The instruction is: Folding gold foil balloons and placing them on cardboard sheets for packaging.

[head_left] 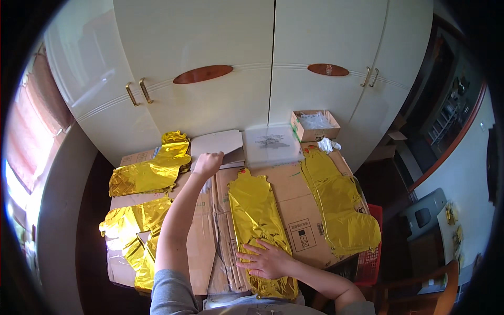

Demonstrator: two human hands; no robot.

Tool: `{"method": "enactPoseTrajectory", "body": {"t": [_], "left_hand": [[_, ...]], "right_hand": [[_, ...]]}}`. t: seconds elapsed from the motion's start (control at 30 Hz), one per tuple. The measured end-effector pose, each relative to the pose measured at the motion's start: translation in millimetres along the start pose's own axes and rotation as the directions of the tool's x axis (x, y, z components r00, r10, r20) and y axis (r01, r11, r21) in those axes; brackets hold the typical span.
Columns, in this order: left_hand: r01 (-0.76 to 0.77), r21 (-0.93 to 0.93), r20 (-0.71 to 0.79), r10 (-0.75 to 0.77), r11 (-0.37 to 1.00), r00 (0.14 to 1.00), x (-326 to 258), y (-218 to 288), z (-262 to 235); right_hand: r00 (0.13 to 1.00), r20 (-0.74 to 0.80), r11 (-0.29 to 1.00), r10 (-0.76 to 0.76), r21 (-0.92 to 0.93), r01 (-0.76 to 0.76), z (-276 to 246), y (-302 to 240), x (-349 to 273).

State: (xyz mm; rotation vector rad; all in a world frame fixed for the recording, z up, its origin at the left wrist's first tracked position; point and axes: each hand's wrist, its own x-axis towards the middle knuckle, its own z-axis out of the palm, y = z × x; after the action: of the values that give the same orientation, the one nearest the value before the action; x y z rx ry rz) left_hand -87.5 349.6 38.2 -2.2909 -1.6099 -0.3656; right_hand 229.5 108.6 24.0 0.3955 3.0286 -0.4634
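My left hand (209,164) reaches forward with its fingers closed at the near edge of a pale grey cardboard sheet (216,142). The sheet lies at the top of a small stack, its near right edge slightly raised. My right hand (266,261) rests flat, fingers spread, on a flat gold foil balloon (253,205) in front of me. More uninflated gold foil balloons lie around: one (144,176) at the far left, one shaped like a numeral (139,231) at the near left, and folded ones (338,202) at the right.
Flattened brown cardboard (296,197) covers the table. Beside the sheets lies a clear plastic packet (270,146). A cardboard box (316,125) holding clear bags and a crumpled white tissue (328,145) stand at the back right. White cabinets rise behind; a red basket (370,257) and wooden chair (446,286) are rightward.
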Motion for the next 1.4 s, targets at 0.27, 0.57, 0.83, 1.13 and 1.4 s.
{"method": "enactPoseTrajectory", "body": {"t": [0.27,0.57,0.83,1.13,1.4], "left_hand": [[-0.228,0.175,-0.421,0.282,0.958,0.862,-42.9,92.4,-130.8],[-0.404,0.066,-0.295,0.404,0.912,0.866,-138.9,204.3,-143.8],[-0.333,-0.227,-0.191,0.294,0.915,0.937,-150.8,217.2,-113.7],[0.006,-0.384,0.173,0.065,0.923,0.983,-159.1,168.5,-69.3],[-0.003,-0.369,0.143,0.06,0.929,0.988,-162.5,169.6,-69.5]], "right_hand": [[0.98,-0.199,1.0,-0.006,0.007,0.007,6.4,-0.9,-4.6],[0.491,-0.168,0.107,0.855,0.983,0.151,-51.1,58.1,-43.9],[0.563,-0.199,0.225,0.802,0.974,0.023,-10.3,105.5,-40.6],[0.44,-0.504,0.611,0.743,0.779,-0.14,14.0,108.1,-26.3],[0.445,-0.731,0.829,0.517,0.298,-0.472,18.1,99.0,-28.2]]}}
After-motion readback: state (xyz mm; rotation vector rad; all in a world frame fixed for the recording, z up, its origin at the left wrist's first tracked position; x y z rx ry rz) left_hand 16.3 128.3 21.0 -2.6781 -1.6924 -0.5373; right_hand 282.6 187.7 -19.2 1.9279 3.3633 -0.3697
